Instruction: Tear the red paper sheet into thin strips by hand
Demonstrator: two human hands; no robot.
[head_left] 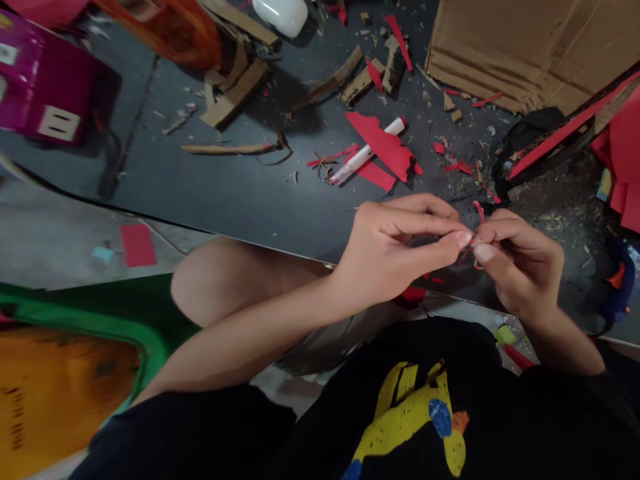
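Note:
My left hand and my right hand meet over the front edge of the dark table. Thumb and fingers of each are pinched together on a small, thin red strip, probably paper, whose end sticks up between them. Most of the strip is hidden by my fingertips. Just beyond my left hand, torn red paper lies across a white pen-like stick with a red end.
Cardboard scraps and red bits litter the table. A large cardboard piece lies back right, a purple box at left. Near the right edge is a blue tool-like object. A green-rimmed chair stands lower left.

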